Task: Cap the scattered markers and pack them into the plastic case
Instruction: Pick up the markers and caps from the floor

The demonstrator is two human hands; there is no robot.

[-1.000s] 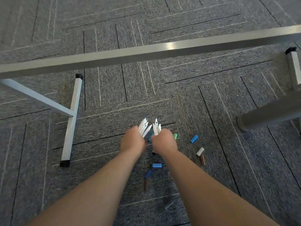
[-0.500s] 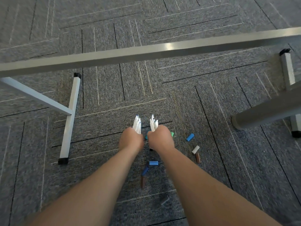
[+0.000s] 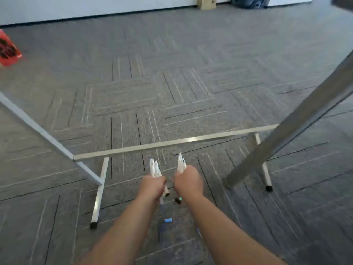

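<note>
Nearest me, loose caps [image 3: 168,220] lie on the carpet [image 3: 267,226] between my forearms, so I judge capping barely begun, and I see no plastic case. Beyond them my left hand [image 3: 152,185] and right hand [image 3: 188,181], just apart, each clench a bunch of white markers [image 3: 155,168] above the floor, long axes near upright. What look like bare tips point up and away toward the metal frame [image 3: 172,143].

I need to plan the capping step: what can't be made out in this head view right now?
1. Plastic case: not in the head view.
2. White markers in the left hand and right hand: fists hide the barrels, motion blur hides the count.
3. Dark blue piece on the grey carpet, below the light blue cap: too blurred to identify.
4. Red object: cut off by the left edge.
</note>
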